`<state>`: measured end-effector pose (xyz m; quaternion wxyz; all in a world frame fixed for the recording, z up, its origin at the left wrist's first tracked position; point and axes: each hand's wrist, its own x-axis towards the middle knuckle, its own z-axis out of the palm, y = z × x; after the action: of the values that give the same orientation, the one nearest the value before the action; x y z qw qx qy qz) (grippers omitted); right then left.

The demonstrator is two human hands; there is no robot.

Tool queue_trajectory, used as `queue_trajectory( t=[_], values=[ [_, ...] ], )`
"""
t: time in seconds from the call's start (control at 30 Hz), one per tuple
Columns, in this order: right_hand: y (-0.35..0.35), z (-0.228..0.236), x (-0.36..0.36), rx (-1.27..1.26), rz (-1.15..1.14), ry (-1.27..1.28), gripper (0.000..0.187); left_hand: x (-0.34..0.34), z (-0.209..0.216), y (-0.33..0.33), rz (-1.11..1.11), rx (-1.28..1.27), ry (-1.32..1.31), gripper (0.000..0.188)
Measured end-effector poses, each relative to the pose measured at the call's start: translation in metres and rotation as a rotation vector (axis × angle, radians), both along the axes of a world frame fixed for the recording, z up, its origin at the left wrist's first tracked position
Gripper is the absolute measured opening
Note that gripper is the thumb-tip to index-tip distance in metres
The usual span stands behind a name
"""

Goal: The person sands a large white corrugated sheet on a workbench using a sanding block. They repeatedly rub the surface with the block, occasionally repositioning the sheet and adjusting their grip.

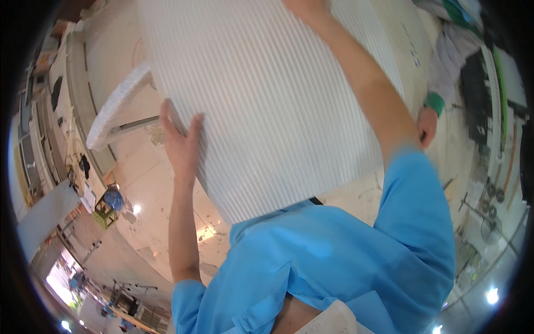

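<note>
A large white ribbed panel of corrugated plastic sheet [267,106] was held up in front of the wearer, filling the upper middle of the view. Its top edge was cut off by the frame, and its lower corner ended just above the collar of the wearer's blue short-sleeved shirt [334,261]. The left hand [181,139] was pressed against the panel's left edge, with the fingers [167,119] extended flat along the rim and the thumb spread onto the ribbed face. The right hand [307,8] was placed at the upper part of the panel; it was cut off by the top of the frame, so whether its fingers were curled over an edge or laid flat could not be told.

Much of the scene behind the panel was hidden. A white foam-wrapped board [117,108] projected from behind the panel's left edge, its far end concealed. To the right, past the right forearm, another person's hand with a green cuff [429,119] was seen just beside the panel's right side; the rest of that person was not visible. The pale tiled floor [156,183] lay open below and left of the panel, while cluttered shelving [495,111] at the right rim was too distorted to be made out.
</note>
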<state>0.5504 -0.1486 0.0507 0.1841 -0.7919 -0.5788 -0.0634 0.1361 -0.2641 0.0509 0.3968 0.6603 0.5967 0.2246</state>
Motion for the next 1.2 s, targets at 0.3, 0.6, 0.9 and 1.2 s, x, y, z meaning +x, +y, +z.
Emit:
queue_trajectory(
  t=[0.3,0.6,0.9,1.2],
  values=[
    [-0.436,0.028,-0.124,-0.044,-0.054,0.111,0.004,0.000,-0.015,0.003,-0.056,0.175,0.004,0.094],
    [-0.349,0.021,-0.093,-0.015,-0.119,0.094,0.007,0.003,-0.008,-0.001,-0.033,0.141,0.001,0.090],
    [0.000,0.005,0.005,-0.027,-0.040,-0.031,0.017,0.000,-0.007,-0.001,-0.004,0.107,0.046,0.090],
    [0.050,0.009,0.017,0.049,0.005,-0.028,0.022,-0.001,-0.001,0.001,0.020,0.073,0.036,0.092]
  ],
)
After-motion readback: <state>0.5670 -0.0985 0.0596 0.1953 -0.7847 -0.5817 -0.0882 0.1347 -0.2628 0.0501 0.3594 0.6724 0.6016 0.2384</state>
